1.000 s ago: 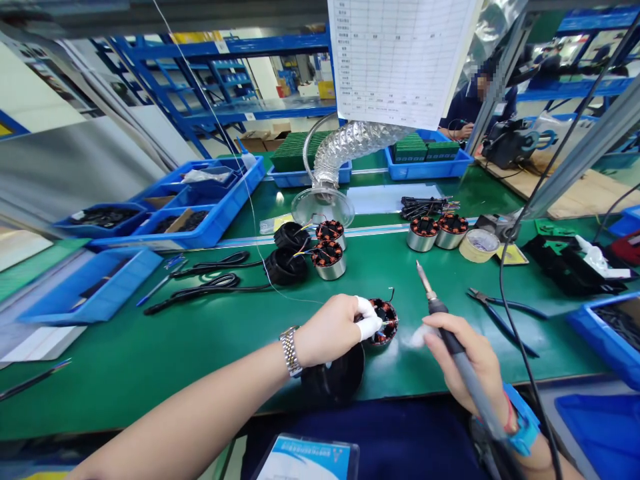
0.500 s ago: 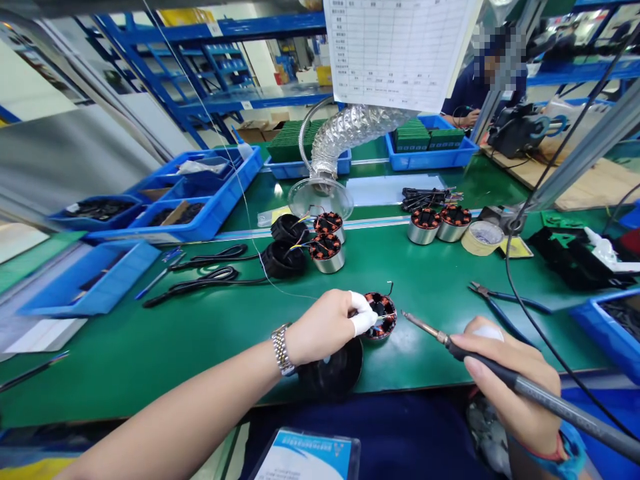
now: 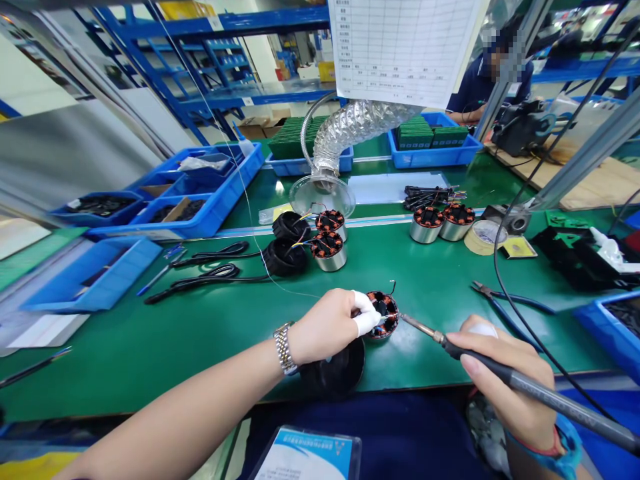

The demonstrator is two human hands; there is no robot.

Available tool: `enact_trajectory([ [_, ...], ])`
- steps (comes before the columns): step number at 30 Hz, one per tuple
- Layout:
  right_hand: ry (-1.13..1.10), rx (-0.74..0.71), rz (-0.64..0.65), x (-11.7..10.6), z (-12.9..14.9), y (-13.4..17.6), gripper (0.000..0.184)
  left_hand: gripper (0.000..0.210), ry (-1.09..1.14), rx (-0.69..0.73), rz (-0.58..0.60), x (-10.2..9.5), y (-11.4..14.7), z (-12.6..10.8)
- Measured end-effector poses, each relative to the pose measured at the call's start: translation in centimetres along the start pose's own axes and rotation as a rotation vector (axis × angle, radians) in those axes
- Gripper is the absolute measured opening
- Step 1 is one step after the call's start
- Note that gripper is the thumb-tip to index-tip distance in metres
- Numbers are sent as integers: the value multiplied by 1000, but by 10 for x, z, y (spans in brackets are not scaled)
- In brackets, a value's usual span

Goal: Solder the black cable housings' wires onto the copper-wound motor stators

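My left hand (image 3: 333, 323), with white finger cots on thumb and forefinger, pinches a thin solder wire (image 3: 295, 291) that runs down from above. Its fingertips are over the left side of a motor stator (image 3: 389, 325) with copper windings and black parts. My right hand (image 3: 510, 373) is closed around the dark handle of a soldering iron (image 3: 480, 363). The iron's tip is at the stator's right rim, close to the solder's end; contact is too small to tell. Below my left wrist sits a black round housing (image 3: 337, 373), partly hidden by the hand.
Wired stators (image 3: 329, 251) and black caps (image 3: 284, 257) stand behind, under a fume hood (image 3: 323, 197). Further stators (image 3: 427, 225) and a tape roll (image 3: 483, 239) are at back right. Blue-handled cutters (image 3: 513, 303) lie beside my right hand. Blue bins (image 3: 95, 280) line the left.
The soldering iron's tip has moved left, from a small gap beside the stator to its right rim. My left hand stays at the stator. The whole view has shifted slightly.
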State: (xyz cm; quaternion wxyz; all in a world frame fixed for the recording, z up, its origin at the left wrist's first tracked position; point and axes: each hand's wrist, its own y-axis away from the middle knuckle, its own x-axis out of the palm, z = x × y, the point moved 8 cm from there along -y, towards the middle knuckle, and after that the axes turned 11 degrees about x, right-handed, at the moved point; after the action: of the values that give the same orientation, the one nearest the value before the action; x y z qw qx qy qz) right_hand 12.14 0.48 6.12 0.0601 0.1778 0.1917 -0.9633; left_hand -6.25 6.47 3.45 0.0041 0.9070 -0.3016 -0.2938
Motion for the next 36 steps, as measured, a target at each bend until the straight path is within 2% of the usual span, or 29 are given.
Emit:
enact_trajectory([
  [28, 3, -13, 28, -1, 1, -6, 31, 24, -32, 31, 13, -1, -5, -3],
  [36, 22, -22, 41, 4, 5, -10, 30, 24, -42, 29, 9, -1, -5, -1],
])
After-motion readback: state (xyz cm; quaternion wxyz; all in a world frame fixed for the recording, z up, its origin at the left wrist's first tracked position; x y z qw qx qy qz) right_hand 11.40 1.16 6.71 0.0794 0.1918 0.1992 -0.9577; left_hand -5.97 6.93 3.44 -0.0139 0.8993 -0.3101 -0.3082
